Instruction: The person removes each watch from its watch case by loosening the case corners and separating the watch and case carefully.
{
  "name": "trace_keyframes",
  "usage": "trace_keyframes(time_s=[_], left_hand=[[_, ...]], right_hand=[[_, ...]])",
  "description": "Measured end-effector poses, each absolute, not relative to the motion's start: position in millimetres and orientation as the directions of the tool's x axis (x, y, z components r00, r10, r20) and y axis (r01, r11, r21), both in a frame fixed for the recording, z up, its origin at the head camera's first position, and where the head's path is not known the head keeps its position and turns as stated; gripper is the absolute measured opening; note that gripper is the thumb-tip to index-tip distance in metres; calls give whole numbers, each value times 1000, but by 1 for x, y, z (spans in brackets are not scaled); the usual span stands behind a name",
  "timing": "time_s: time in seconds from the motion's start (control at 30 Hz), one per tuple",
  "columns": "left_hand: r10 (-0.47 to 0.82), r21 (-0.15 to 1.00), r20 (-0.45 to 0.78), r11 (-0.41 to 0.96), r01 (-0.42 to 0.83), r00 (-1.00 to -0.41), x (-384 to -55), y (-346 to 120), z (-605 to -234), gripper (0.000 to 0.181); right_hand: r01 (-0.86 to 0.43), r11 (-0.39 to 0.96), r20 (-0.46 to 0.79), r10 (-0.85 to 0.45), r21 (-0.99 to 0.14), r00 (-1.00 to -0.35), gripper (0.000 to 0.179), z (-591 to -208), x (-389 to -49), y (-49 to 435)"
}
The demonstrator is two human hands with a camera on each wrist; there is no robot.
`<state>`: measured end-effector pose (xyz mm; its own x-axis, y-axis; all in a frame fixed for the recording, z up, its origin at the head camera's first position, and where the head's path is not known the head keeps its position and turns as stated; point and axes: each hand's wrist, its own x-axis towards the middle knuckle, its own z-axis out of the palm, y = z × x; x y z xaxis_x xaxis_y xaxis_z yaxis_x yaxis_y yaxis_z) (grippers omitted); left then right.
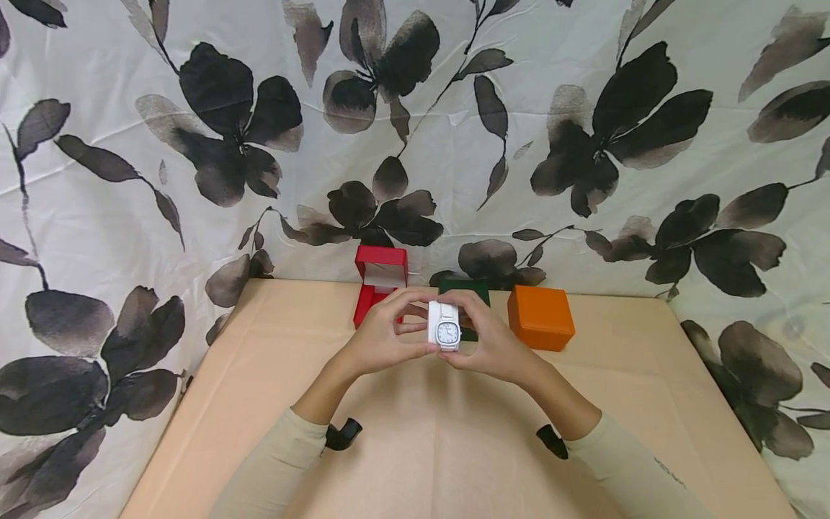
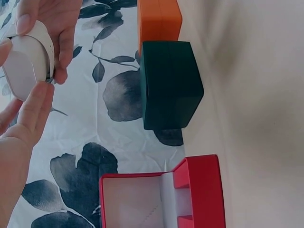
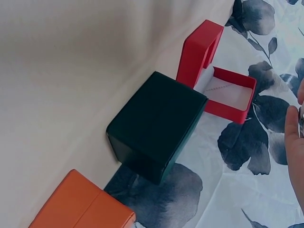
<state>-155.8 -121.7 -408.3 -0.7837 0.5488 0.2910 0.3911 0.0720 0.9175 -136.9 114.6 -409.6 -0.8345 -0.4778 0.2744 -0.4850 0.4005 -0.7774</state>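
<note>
A white wristwatch with a squarish dial faces up toward the head camera, its strap wrapped round a white cushion. Both hands hold it above the table. My left hand grips the left side, thumb at the lower end and fingers at the upper end. From the other side, my right hand pinches it in the same way. The right wrist view catches only part of the right hand at its edge, with a sliver of the watch. Behind the hands stands a red box, its lid raised.
A closed dark green box stands behind the right hand, partly hidden in the head view. To its right is a closed orange box. The tan tabletop ends at a floral cloth hanging behind and at the sides.
</note>
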Motion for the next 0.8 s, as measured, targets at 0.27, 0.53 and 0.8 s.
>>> trace_keyframes(time_s=[0.27, 0.53, 0.8], left_hand=[[560, 923, 289, 53, 381, -777, -157, -122, -409, 70], [559, 924, 286, 53, 378, -778, -157, -122, -409, 68], [546, 923, 286, 62, 379, -787, -157, -123, -409, 69]], right_hand=[[-482, 404, 268, -480, -778, -835, 87, -410, -136, 115], [-485, 410, 271, -477, -773, -836, 88, -412, -136, 115], [-489, 397, 287, -469, -777, -835, 86, -413, -137, 115]])
